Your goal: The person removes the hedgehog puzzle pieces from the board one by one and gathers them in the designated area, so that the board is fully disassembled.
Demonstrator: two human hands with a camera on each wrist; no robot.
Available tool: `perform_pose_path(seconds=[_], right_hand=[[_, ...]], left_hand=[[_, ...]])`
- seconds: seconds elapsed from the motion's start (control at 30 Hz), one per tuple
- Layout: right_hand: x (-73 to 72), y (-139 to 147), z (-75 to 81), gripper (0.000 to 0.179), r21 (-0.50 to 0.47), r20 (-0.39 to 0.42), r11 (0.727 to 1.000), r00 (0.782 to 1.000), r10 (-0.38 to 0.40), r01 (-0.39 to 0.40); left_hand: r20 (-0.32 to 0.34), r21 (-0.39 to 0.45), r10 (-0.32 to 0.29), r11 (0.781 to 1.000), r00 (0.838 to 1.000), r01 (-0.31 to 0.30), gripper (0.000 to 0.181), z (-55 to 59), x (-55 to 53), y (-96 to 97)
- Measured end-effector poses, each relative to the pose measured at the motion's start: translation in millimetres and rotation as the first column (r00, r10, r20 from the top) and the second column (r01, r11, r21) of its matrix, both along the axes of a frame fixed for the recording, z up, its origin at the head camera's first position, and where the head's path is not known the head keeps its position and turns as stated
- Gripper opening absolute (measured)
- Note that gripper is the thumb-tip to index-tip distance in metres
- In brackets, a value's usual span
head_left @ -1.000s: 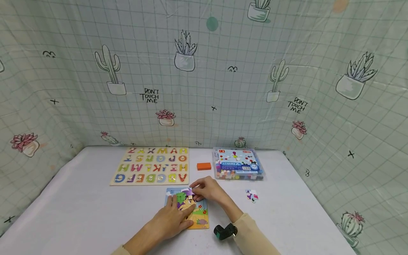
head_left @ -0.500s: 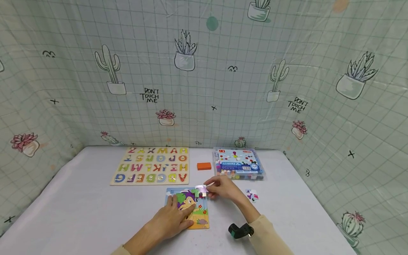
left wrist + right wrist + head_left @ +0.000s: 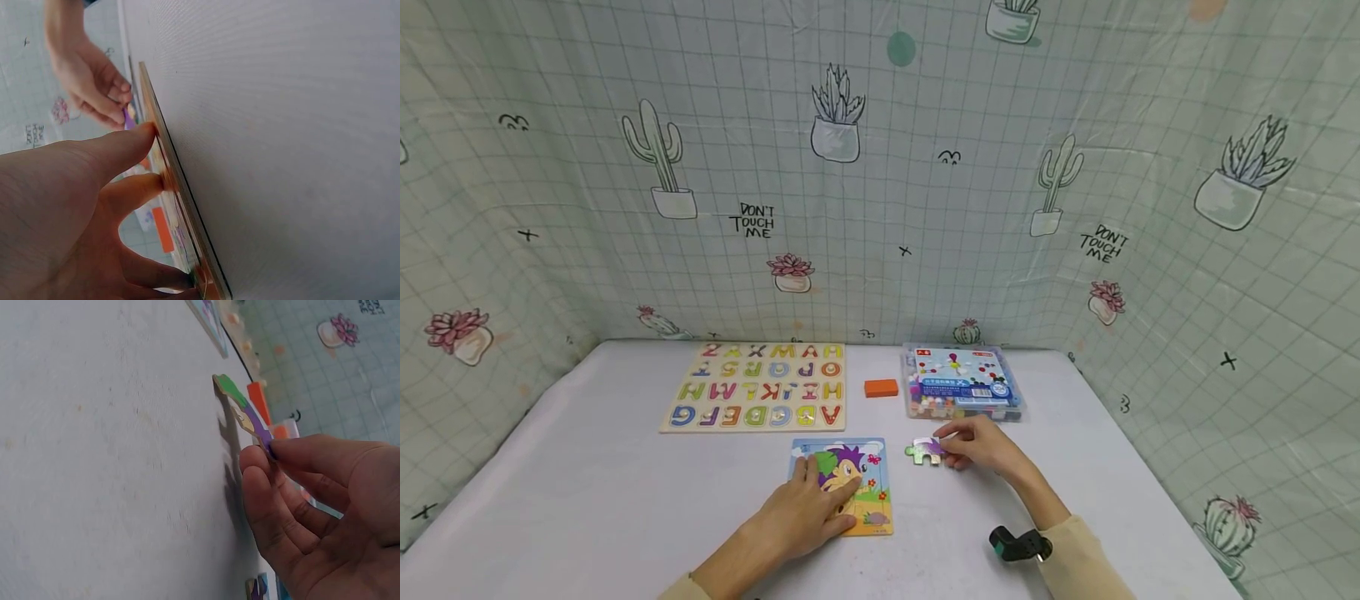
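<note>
My right hand [image 3: 981, 446] pinches the edge of a green-and-purple jigsaw piece [image 3: 922, 451] between thumb and fingers, just above the table. The right wrist view shows that piece [image 3: 255, 419] tilted, casting a shadow. To its left lies a small puzzle board [image 3: 880, 496] with a purple-haired cartoon animal and flowers. My left hand [image 3: 805, 508] rests on the board, fingers spread over its left and middle parts. A second loose jigsaw piece [image 3: 256, 589] lies at the bottom of the right wrist view; in the head view it is hidden by my right hand.
Behind the puzzle board lies a wooden alphabet board [image 3: 752, 387]. An orange block [image 3: 881, 388] sits right of it. A clear plastic box [image 3: 962, 383] of colourful parts stands further right. Patterned cloth [image 3: 880, 208] surrounds the white table [image 3: 625, 492].
My right hand has lifted the jigsaw piece off the puzzle board and carried it right, over the table. My left hand has stayed on the board.
</note>
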State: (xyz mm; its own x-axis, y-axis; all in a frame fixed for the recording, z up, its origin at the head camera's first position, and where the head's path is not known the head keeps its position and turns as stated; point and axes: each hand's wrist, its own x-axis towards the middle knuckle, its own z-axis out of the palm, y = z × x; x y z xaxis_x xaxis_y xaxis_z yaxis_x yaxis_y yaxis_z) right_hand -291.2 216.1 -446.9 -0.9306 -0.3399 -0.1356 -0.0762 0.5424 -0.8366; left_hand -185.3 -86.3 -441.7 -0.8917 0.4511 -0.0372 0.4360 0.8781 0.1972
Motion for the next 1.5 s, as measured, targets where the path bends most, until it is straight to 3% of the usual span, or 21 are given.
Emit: perform_pose_path(seconds=[0.4, 0.87, 1.5], right_hand=[[0.0, 28.7, -0.5, 0.023, 0.106, -0.027, 0.993, 0.998, -0.054, 0.057], [2.3, 41.6, -2.1, 0.02, 0.191, -0.078, 0.976, 0.993, -0.093, 0.107], [1.2, 41.3, 2.9, 0.023, 0.183, -0.07, 0.973, 0.989, -0.127, 0.138]], left_hand=[[-0.011, 0.009, 0.0, 1.0, 1.0, 0.0, 0.05, 0.6, -0.8, -0.7], [0.01, 0.011, -0.001, 1.0, 1.0, 0.0, 0.051, -1.0, 1.0, -0.8], [-0.01, 0.02, 0.003, 1.0, 1.0, -0.003, 0.051, -2.4, -0.6, -1.3]])
